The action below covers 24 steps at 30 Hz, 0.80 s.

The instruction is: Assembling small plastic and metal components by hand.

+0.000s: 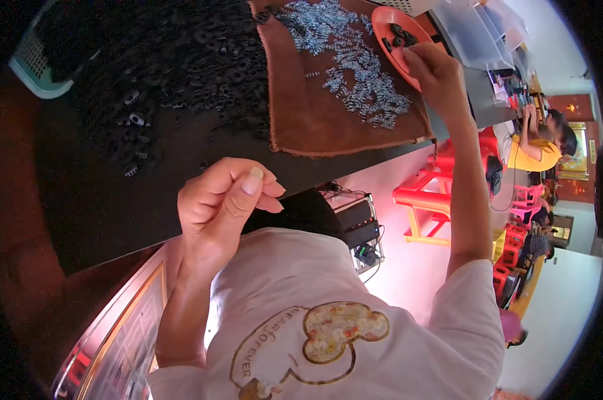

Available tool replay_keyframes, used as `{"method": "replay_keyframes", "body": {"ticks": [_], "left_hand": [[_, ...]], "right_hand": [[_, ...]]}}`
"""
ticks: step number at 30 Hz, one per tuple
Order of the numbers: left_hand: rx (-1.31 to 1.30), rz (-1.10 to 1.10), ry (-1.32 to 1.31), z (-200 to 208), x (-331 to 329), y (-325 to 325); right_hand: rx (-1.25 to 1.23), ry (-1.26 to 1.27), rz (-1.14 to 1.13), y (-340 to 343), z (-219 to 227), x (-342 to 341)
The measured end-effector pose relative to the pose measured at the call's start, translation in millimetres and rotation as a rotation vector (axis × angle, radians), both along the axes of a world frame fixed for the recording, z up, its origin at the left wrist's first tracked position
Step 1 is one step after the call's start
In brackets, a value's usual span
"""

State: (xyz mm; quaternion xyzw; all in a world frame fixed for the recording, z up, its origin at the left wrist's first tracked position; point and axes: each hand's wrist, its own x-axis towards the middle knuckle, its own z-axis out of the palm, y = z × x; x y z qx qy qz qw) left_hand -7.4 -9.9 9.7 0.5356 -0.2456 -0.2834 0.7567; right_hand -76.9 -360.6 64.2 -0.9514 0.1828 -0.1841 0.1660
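My left hand (225, 200) is held near my body at the table's front edge. Its thumb presses against curled fingers, and whatever may be between them is hidden. At the far right, my right hand (438, 80) reaches over a red oval plate (415, 25), thumb and fingers pinched together at the rim. Several small dark pieces (400, 37) lie on the plate beside the fingertips; I cannot make out what the pinch holds. Small metal coil springs (361, 77) are spread over a brown cloth (301, 120). Left of the cloth spreads a big heap of small black plastic parts (201, 73).
A pale green basket (38, 70) stands at the far left. Clear plastic bins (475, 33) are beyond the plate. Beside the table are a red stool (425, 200) and a rack with black devices (358, 230). A person in yellow (538, 153) sits farther right.
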Motion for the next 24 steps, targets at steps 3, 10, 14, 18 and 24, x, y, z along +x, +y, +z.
{"method": "replay_keyframes", "body": {"ticks": [3,10,14,18,24], "left_hand": [[0.017,0.017,-0.011,-1.1,-2.3,-0.6],[0.048,0.051,-0.083,3.7,0.9,1.9],[0.108,-0.037,-0.136,6.1,3.9,6.1],[0.110,-0.034,-0.089,4.4,3.5,7.4],[0.047,-0.004,-0.197,2.7,8.3,8.8]], "right_hand": [[0.072,-0.122,0.227,52.9,4.7,17.7],[-0.014,-0.117,0.685,141.1,1.9,71.7],[-0.072,-0.117,0.798,176.7,-8.9,101.9],[-0.207,-0.093,0.779,199.9,-15.6,135.8],[-0.293,0.037,0.722,213.1,-25.6,157.7]]}}
